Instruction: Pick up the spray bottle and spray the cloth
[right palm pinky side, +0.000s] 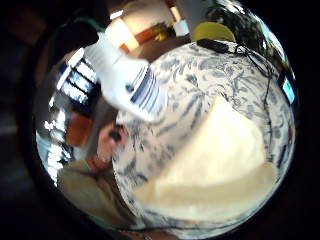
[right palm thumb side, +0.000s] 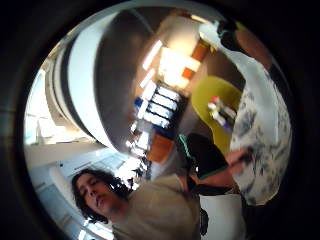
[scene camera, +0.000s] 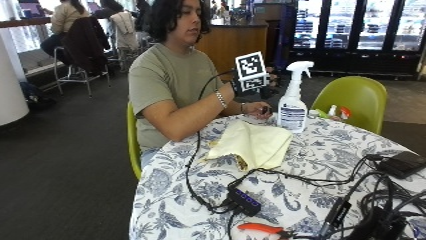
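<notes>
A white spray bottle (scene camera: 293, 107) with a blue label stands upright on the floral tablecloth (scene camera: 319, 170), beyond a folded pale yellow cloth (scene camera: 253, 142). My gloved right hand (scene camera: 236, 89) hovers above the table just left of the bottle's head, apart from it and holding nothing. In the little finger side palm view the bottle (right palm pinky side: 127, 82) shows close by, with the cloth (right palm pinky side: 220, 165) spread on the table below it. The bare left hand (scene camera: 259, 110) rests on the table between the cloth and the bottle, pinching a small dark object.
Black cables, a USB hub (scene camera: 243, 200), orange-handled pliers (scene camera: 263, 229) and a black device (scene camera: 399, 165) lie on the near side of the table. A green chair (scene camera: 353, 100) stands behind the bottle with small items on its seat.
</notes>
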